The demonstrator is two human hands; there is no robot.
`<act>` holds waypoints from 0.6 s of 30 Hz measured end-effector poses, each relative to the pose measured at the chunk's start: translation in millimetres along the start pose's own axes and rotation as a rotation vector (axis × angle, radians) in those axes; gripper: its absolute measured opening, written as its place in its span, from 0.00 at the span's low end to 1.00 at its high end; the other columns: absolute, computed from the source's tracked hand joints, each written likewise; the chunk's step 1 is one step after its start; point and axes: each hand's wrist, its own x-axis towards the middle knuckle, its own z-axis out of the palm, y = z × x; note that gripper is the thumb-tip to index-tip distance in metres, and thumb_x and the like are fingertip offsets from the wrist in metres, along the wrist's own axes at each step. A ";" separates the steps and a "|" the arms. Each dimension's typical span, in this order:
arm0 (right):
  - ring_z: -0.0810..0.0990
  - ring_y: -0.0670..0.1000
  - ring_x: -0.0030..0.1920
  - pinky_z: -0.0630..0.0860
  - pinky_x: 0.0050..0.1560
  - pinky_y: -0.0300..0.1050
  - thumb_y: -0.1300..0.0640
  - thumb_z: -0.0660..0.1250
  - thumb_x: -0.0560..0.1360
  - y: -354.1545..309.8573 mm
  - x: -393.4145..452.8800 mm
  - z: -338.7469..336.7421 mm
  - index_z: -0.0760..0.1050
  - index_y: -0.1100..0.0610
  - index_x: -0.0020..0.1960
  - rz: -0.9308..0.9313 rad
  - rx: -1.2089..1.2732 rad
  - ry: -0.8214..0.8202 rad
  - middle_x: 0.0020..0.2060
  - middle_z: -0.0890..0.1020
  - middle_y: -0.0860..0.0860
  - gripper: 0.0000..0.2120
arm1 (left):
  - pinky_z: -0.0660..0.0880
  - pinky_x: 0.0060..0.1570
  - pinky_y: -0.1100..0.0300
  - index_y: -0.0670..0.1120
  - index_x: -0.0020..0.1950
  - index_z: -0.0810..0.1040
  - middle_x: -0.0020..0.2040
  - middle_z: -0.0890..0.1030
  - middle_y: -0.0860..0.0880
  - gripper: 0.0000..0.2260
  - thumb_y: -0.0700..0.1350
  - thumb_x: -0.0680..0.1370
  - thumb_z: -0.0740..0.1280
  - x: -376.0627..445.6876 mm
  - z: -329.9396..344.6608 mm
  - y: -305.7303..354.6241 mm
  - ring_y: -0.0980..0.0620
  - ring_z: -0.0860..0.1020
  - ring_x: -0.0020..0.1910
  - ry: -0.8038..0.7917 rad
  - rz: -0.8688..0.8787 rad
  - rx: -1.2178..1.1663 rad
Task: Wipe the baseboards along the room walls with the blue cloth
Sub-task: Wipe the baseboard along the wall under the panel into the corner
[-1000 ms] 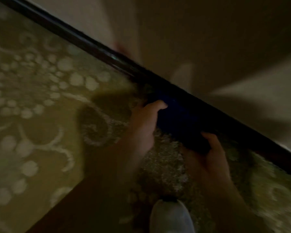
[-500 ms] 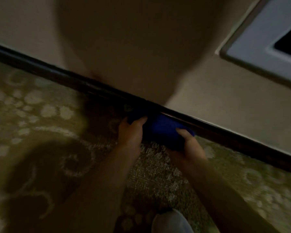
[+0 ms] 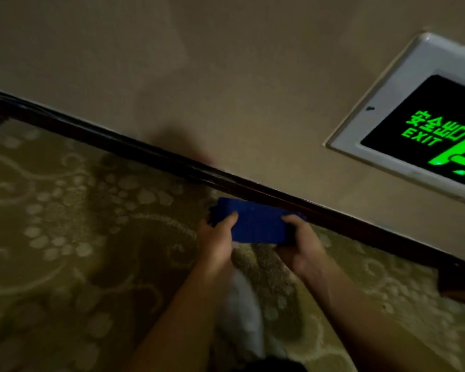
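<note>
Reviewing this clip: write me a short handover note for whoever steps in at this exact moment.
Left hand grips the left end of the blue cloth; right hand grips the right end.
The cloth is folded and held just in front of the dark baseboard, over the patterned carpet; contact cannot be confirmed.
Done: cannot tell which stretch is wiped.
Left: keep wiping the baseboard; it runs both ways below the exit sign.

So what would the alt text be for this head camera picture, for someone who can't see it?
Two hands, the left hand and right hand, hold a folded blue cloth by its ends, close against a dark baseboard where a beige wall meets patterned carpet. A green-lit exit sign sits low on the wall at the right.
</note>
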 end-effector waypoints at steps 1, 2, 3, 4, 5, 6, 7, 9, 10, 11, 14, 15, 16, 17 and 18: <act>0.80 0.54 0.39 0.71 0.33 0.46 0.60 0.63 0.78 -0.7 10.2 8.8 0.72 0.61 0.65 -0.019 -0.018 0.001 0.48 0.81 0.58 0.16 | 0.78 0.57 0.48 0.44 0.74 0.66 0.66 0.76 0.42 0.27 0.40 0.78 0.71 8.1 -1.6 7.8 0.42 0.79 0.57 0.009 0.020 -0.020; 0.80 0.54 0.38 0.71 0.30 0.45 0.60 0.63 0.78 0.9 20.2 17.1 0.72 0.60 0.64 -0.032 -0.025 0.004 0.47 0.81 0.57 0.15 | 0.77 0.55 0.49 0.43 0.75 0.66 0.67 0.76 0.41 0.27 0.40 0.78 0.71 16.3 -3.7 14.6 0.42 0.79 0.57 0.010 0.033 -0.028; 0.81 0.54 0.38 0.71 0.26 0.44 0.60 0.63 0.78 5.3 32.7 23.9 0.73 0.60 0.62 -0.032 -0.037 0.010 0.47 0.82 0.57 0.14 | 0.77 0.54 0.49 0.43 0.75 0.66 0.67 0.77 0.40 0.27 0.40 0.78 0.71 27.3 -6.2 19.7 0.42 0.80 0.58 0.005 0.040 -0.017; 0.81 0.54 0.38 0.73 0.25 0.43 0.60 0.63 0.78 11.5 44.7 30.6 0.73 0.59 0.62 -0.023 -0.026 0.013 0.47 0.82 0.57 0.13 | 0.77 0.54 0.50 0.43 0.76 0.66 0.67 0.77 0.40 0.28 0.40 0.78 0.71 41.3 -9.3 23.6 0.42 0.80 0.58 -0.001 0.047 0.001; 0.82 0.54 0.39 0.75 0.26 0.43 0.60 0.63 0.78 18.9 57.1 36.0 0.73 0.59 0.62 -0.005 0.002 0.016 0.49 0.82 0.57 0.12 | 0.77 0.54 0.50 0.44 0.76 0.66 0.66 0.77 0.41 0.28 0.41 0.78 0.71 55.4 -11.5 26.9 0.42 0.80 0.59 -0.009 0.053 0.027; 0.83 0.55 0.42 0.78 0.29 0.46 0.61 0.62 0.79 26.6 67.5 40.2 0.73 0.59 0.62 0.012 0.042 0.036 0.51 0.82 0.58 0.12 | 0.77 0.54 0.49 0.44 0.75 0.67 0.65 0.78 0.41 0.27 0.41 0.78 0.71 67.4 -12.8 29.3 0.42 0.80 0.59 -0.012 0.057 0.063; 0.83 0.56 0.44 0.79 0.34 0.48 0.61 0.61 0.80 34.0 76.1 41.5 0.73 0.59 0.62 0.028 0.087 0.061 0.52 0.82 0.58 0.12 | 0.78 0.55 0.48 0.44 0.73 0.69 0.64 0.78 0.42 0.25 0.42 0.78 0.71 80.2 -13.6 28.8 0.42 0.80 0.58 -0.018 0.050 0.101; 0.82 0.58 0.49 0.79 0.42 0.49 0.62 0.61 0.80 44.5 90.1 37.2 0.73 0.60 0.63 0.028 0.132 0.102 0.55 0.82 0.59 0.13 | 0.77 0.61 0.44 0.45 0.72 0.71 0.64 0.79 0.44 0.26 0.44 0.75 0.74 97.1 -10.0 25.5 0.41 0.80 0.59 -0.030 0.014 0.140; 0.83 0.59 0.51 0.79 0.44 0.51 0.61 0.63 0.78 46.7 95.9 31.4 0.72 0.60 0.66 0.021 0.138 0.126 0.57 0.81 0.60 0.16 | 0.77 0.62 0.43 0.46 0.72 0.71 0.65 0.79 0.44 0.30 0.47 0.71 0.76 102.2 -6.1 23.3 0.41 0.80 0.60 -0.031 -0.014 0.149; 0.82 0.60 0.54 0.80 0.45 0.52 0.61 0.65 0.77 46.5 101.2 25.5 0.69 0.59 0.69 0.009 0.155 0.167 0.60 0.80 0.60 0.21 | 0.76 0.63 0.42 0.48 0.72 0.71 0.66 0.78 0.44 0.35 0.49 0.68 0.77 108.6 -1.9 20.9 0.41 0.80 0.61 -0.030 -0.043 0.154; 0.82 0.62 0.57 0.81 0.45 0.53 0.61 0.67 0.76 38.9 113.9 21.0 0.66 0.57 0.72 -0.068 0.210 0.258 0.63 0.78 0.61 0.26 | 0.76 0.63 0.42 0.50 0.75 0.69 0.68 0.77 0.44 0.36 0.48 0.68 0.76 127.8 18.4 12.7 0.41 0.79 0.62 -0.048 -0.119 0.145; 0.82 0.62 0.57 0.82 0.46 0.54 0.61 0.67 0.76 36.1 114.8 24.3 0.67 0.59 0.71 -0.087 0.221 0.279 0.62 0.78 0.62 0.24 | 0.76 0.64 0.41 0.50 0.75 0.68 0.69 0.76 0.43 0.34 0.46 0.70 0.75 131.4 24.4 10.3 0.40 0.78 0.63 -0.043 -0.121 0.158; 0.81 0.62 0.58 0.81 0.49 0.55 0.62 0.66 0.77 34.0 114.1 28.1 0.68 0.61 0.70 -0.102 0.242 0.297 0.62 0.78 0.63 0.23 | 0.75 0.64 0.42 0.49 0.75 0.68 0.69 0.76 0.43 0.31 0.45 0.73 0.74 133.7 29.0 9.3 0.40 0.78 0.63 -0.031 -0.115 0.167; 0.81 0.62 0.57 0.81 0.52 0.56 0.63 0.65 0.77 33.5 113.0 32.9 0.68 0.63 0.69 -0.113 0.251 0.320 0.62 0.78 0.63 0.21 | 0.75 0.64 0.42 0.48 0.74 0.69 0.68 0.76 0.44 0.28 0.43 0.75 0.73 136.2 29.4 9.2 0.41 0.78 0.62 -0.020 -0.109 0.175; 0.82 0.62 0.56 0.81 0.52 0.54 0.64 0.64 0.77 35.4 111.1 39.2 0.69 0.65 0.68 -0.116 0.234 0.343 0.61 0.78 0.64 0.20 | 0.76 0.63 0.42 0.48 0.72 0.71 0.66 0.77 0.44 0.25 0.42 0.76 0.72 135.3 26.3 13.0 0.41 0.79 0.61 -0.009 -0.105 0.176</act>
